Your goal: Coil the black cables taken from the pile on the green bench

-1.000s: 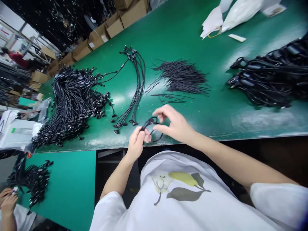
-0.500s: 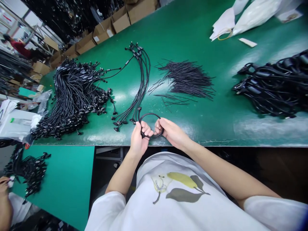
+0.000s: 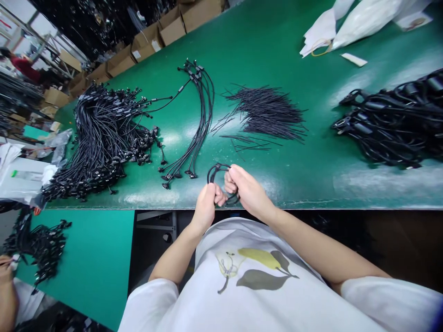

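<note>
A black cable (image 3: 211, 174) is wound into a small ring above the table's near edge. My left hand (image 3: 209, 200) is closed round the ring's left side, and my right hand (image 3: 244, 186) grips its right side. Part of the coil is hidden behind my fingers. Beyond my hands, several straighter cables (image 3: 204, 120) with plugs at both ends lie in a loose bunch. A pile of thin black ties (image 3: 272, 113) rests farther off, right of that bunch, with a few strewn nearer to me.
To the left is a big heap of black cables (image 3: 107, 133); bundled cables (image 3: 391, 120) lie at the right. White plastic bags (image 3: 367, 23) sit at the far right. Cardboard boxes (image 3: 173, 27) line the back edge. At lower left, another person's hand (image 3: 5, 269) is beside a lower green table (image 3: 93, 258).
My left hand has shifted right and slightly down, closer to my right hand. The cable's plug end, which stuck up by my left hand, is now folded in at the ring's top.
</note>
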`<state>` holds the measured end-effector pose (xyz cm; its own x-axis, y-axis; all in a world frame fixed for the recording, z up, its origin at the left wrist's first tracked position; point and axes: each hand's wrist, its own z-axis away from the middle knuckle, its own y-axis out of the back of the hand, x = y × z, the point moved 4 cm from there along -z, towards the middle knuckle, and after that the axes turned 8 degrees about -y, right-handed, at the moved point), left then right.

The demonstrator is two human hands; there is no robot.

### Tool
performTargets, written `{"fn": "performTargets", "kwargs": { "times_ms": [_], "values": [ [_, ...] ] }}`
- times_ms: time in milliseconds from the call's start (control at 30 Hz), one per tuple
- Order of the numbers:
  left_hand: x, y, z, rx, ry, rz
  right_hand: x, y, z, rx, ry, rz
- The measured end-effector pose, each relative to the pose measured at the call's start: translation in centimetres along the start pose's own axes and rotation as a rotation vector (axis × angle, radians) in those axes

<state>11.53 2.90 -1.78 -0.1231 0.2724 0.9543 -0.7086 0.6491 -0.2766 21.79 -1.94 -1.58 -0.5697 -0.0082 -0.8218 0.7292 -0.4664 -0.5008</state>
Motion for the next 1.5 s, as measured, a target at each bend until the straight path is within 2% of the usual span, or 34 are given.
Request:
{"fn": "performTargets", "kwargs": {
  "times_ms": [67,167,233,300,400,467,533,633,733,867,1000,1100,1167,1233,1367,1500],
  "values": [
    [-0.3,0.3,0.2,-0.024,-0.043,-0.155,-0.2,-0.2,0.3,0.013,0.047,0.102],
    [-0.8,0.7,0.5,-0.033,-0.043,-0.291,0.0,-0.8,0.9,0.042,-0.012,0.035],
    [-0.9,0.6,0.7,-0.091,0.019,-0.236,0.2,-1.2,1.5,0.051,-0.074,-0.008],
    [-0.5,0.3,0.8,-0.134,0.081,-0.092,0.0,-1.4,1.8,0.060,-0.045,0.058],
    [1.0,0.4,0.6,-0.027,0.056,0.085,-0.3,-1.4,1.7,0.022,0.074,0.239],
    [1.7,0.6,0.3,0.042,0.022,0.125,0.2,-1.4,1.4,-0.005,0.094,0.295],
    [1.6,0.4,0.2,0.028,0.056,0.120,0.8,-1.3,1.1,0.009,0.080,0.290],
    [0.6,0.2,0.4,-0.068,0.085,-0.006,1.5,-1.0,1.0,0.049,0.006,0.288],
    [0.1,0.1,0.9,-0.208,0.037,-0.276,1.5,-0.9,1.3,0.012,-0.078,0.356],
    [-0.2,0.1,1.5,-0.416,0.058,-0.545,0.7,-0.9,2.2,-0.020,0.034,0.485],
    [-1.2,0.5,1.7,-0.523,0.129,-0.590,0.9,-0.6,2.1,-0.015,0.100,0.447],
    [-2.4,0.5,2.1,-0.551,0.246,-0.453,0.9,-0.3,1.5,-0.196,0.031,0.427],
    [-2.6,0.0,2.5,-0.526,0.288,-0.260,0.8,0.1,1.2,-0.343,-0.078,0.416],
    [-2.4,-0.9,3.0,-0.485,0.351,-0.028,0.4,0.5,1.1,-0.424,-0.141,0.334],
    [-1.7,-2.5,4.0,-0.411,0.514,0.333,-0.5,0.5,0.9,-0.458,-0.086,0.104],
    [-1.0,-3.1,4.0,-0.322,0.525,0.491,-0.9,0.3,0.6,-0.381,0.034,0.093]
  ]
}}
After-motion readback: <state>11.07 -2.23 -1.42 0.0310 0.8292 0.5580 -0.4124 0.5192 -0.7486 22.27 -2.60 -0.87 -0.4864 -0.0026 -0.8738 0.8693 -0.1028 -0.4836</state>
